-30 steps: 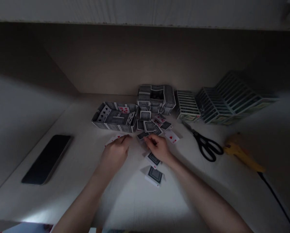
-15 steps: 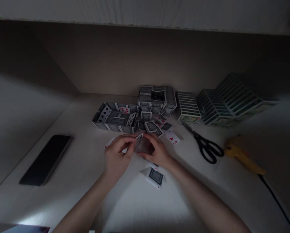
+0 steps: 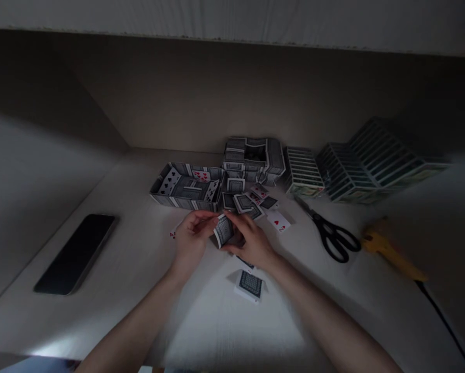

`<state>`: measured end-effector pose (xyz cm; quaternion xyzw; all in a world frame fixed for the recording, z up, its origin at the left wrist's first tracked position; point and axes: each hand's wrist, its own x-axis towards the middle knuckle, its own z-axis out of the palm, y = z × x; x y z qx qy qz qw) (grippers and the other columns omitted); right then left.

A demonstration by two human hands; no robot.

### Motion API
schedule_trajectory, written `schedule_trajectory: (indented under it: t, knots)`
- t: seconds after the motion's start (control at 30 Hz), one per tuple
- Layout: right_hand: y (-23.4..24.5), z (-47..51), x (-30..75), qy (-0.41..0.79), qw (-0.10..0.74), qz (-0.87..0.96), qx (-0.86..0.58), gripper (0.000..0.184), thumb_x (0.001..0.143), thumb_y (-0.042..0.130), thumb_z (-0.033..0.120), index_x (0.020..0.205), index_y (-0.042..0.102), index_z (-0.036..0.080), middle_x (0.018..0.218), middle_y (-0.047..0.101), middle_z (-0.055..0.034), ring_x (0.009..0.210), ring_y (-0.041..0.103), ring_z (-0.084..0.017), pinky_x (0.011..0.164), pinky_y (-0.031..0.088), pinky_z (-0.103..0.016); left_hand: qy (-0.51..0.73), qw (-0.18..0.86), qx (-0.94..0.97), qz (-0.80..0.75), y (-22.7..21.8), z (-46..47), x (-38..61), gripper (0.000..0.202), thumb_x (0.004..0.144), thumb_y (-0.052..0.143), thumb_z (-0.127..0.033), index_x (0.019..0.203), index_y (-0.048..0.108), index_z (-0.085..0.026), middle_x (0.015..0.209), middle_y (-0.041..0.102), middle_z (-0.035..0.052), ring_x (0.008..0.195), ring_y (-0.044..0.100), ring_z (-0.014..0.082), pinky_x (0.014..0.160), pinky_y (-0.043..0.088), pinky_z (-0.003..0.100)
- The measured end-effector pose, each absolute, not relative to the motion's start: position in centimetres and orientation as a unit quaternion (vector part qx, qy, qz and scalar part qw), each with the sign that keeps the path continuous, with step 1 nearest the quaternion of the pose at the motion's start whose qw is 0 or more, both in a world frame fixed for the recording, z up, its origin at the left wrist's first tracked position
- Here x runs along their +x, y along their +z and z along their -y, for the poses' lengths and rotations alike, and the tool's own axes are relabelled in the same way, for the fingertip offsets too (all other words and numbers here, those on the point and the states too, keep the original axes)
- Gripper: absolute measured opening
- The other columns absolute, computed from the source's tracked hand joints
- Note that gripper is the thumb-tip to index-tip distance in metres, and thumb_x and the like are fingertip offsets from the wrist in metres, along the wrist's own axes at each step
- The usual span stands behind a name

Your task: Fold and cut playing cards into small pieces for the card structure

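Observation:
Between my two hands is a bent playing card (image 3: pixel 224 231), its patterned back towards me. My left hand (image 3: pixel 193 234) pinches the card's upper left edge with thumb and fingers. On the other side, my right hand (image 3: pixel 251 241) is closed around the card's right part, which its fingers partly hide. Just below lies a small stack of playing cards (image 3: pixel 250 286), back side up, with another card partly under my right hand. Loose cards (image 3: pixel 245 206) are scattered behind my hands, some cut or folded, and a two of hearts (image 3: pixel 279 221) lies to their right.
An open tray made of cards (image 3: pixel 185 199) and a card-built box with an opening (image 3: pixel 253 160) stand behind. Slatted card structures (image 3: pixel 372 160) are at the back right. Scissors (image 3: pixel 333 238) and a yellow glue gun (image 3: pixel 391 254) with a cord lie right, a phone (image 3: pixel 74 254) left.
The card has been turned so its patterned back now faces me; before, it was seen nearly edge-on. My left hand has shifted slightly right, closer to my right hand.

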<state>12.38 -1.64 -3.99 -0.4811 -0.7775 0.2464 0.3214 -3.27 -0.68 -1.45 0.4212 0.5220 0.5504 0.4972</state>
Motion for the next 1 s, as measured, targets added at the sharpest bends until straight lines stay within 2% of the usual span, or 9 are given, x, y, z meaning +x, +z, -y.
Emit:
schedule_trajectory:
  t: [0.17, 0.3, 0.5, 0.6, 0.67, 0.77, 0.87, 0.93, 1.0]
  knots:
    - [-4.0, 1.8, 12.2, 0.227, 0.296, 0.781, -0.502, 0.084, 0.063, 0.073, 0.033, 0.134, 0.030, 0.029, 0.101, 0.049, -0.0063, 0.088, 0.054, -0.022, 0.072, 0.049, -0.036, 0.556, 0.540, 0.381, -0.505, -1.7, 0.5, -3.4, 0.028, 0.060, 0.072, -0.027, 0.081, 0.058, -0.014, 0.077, 0.063, 0.0012, 0.068, 0.059, 0.0101, 0.060, 0.047, 0.021]
    - [-4.0, 2.0, 12.1, 0.189, 0.296, 0.780, -0.518, 0.073, 0.064, 0.071, 0.035, 0.128, 0.039, 0.027, 0.100, 0.049, -0.0069, 0.088, 0.055, -0.023, 0.069, 0.050, -0.036, 0.561, 0.549, 0.370, -0.497, -1.3, 0.8, -3.0, 0.029, 0.059, 0.073, -0.026, 0.080, 0.056, -0.014, 0.076, 0.060, 0.0005, 0.068, 0.058, 0.0104, 0.060, 0.048, 0.021]
    - [-4.2, 2.3, 12.4, 0.118, 0.319, 0.800, -0.494, 0.057, 0.065, 0.067, 0.033, 0.117, 0.048, 0.021, 0.116, 0.048, -0.0116, 0.102, 0.052, -0.026, 0.079, 0.048, -0.039, 0.540, 0.601, 0.353, -0.471, -1.5, 1.2, -2.4, 0.028, 0.062, 0.070, -0.025, 0.082, 0.055, -0.015, 0.083, 0.059, 0.0010, 0.074, 0.057, 0.0115, 0.060, 0.048, 0.022]
    - [-4.3, 2.2, 12.4, 0.125, 0.334, 0.802, -0.480, 0.053, 0.066, 0.065, 0.035, 0.114, 0.049, 0.020, 0.114, 0.052, -0.0119, 0.102, 0.053, -0.026, 0.080, 0.047, -0.038, 0.523, 0.610, 0.370, -0.466, -1.8, 1.1, -2.4, 0.028, 0.064, 0.069, -0.025, 0.086, 0.054, -0.016, 0.088, 0.060, 0.0022, 0.078, 0.058, 0.0129, 0.064, 0.048, 0.024]
    - [-4.3, 1.9, 12.5, 0.156, 0.376, 0.766, -0.497, 0.050, 0.065, 0.066, 0.037, 0.109, 0.051, 0.020, 0.108, 0.055, -0.0107, 0.098, 0.054, -0.025, 0.079, 0.047, -0.037, 0.522, 0.586, 0.394, -0.477, -1.8, 1.1, -2.6, 0.025, 0.067, 0.065, -0.028, 0.087, 0.054, -0.017, 0.087, 0.060, 0.0025, 0.078, 0.058, 0.0135, 0.066, 0.048, 0.026]
    - [-4.4, 1.0, 12.8, 0.227, 0.477, 0.651, -0.546, 0.045, 0.063, 0.066, 0.040, 0.100, 0.051, 0.020, 0.094, 0.059, -0.0073, 0.087, 0.056, -0.022, 0.075, 0.047, -0.035, 0.536, 0.468, 0.486, -0.508, -1.5, 1.6, -2.9, 0.018, 0.073, 0.057, -0.028, 0.086, 0.052, -0.018, 0.081, 0.058, 0.0018, 0.074, 0.056, 0.0135, 0.066, 0.047, 0.026]
    - [-4.5, 0.0, 13.5, 0.351, 0.560, 0.513, -0.548, 0.037, 0.069, 0.061, 0.043, 0.095, 0.049, 0.021, 0.086, 0.060, -0.0041, 0.069, 0.055, -0.016, 0.060, 0.046, -0.027, 0.474, 0.333, 0.673, -0.460, -1.1, 2.5, -3.0, 0.015, 0.073, 0.057, -0.027, 0.084, 0.052, -0.018, 0.079, 0.057, 0.0020, 0.072, 0.054, 0.0132, 0.068, 0.044, 0.027]
    - [-4.5, -0.5, 13.9, 0.416, 0.583, 0.449, -0.534, 0.034, 0.071, 0.058, 0.045, 0.094, 0.049, 0.021, 0.081, 0.059, -0.0024, 0.055, 0.049, -0.012, 0.047, 0.040, -0.024, 0.360, 0.321, 0.801, -0.353, -0.9, 3.1, -2.7, 0.024, 0.071, 0.060, -0.033, 0.089, 0.055, -0.019, 0.086, 0.059, 0.0052, 0.081, 0.055, 0.0165, 0.075, 0.044, 0.030]
    - [-4.6, -0.7, 14.2, 0.447, 0.613, 0.402, -0.512, 0.034, 0.072, 0.055, 0.047, 0.092, 0.050, 0.020, 0.079, 0.059, -0.0014, 0.047, 0.043, -0.010, 0.042, 0.036, -0.023, 0.256, 0.326, 0.876, -0.247, -1.0, 3.5, -2.1, 0.045, 0.065, 0.066, -0.044, 0.101, 0.055, -0.019, 0.100, 0.060, 0.0086, 0.096, 0.052, 0.0213, 0.087, 0.041, 0.035]
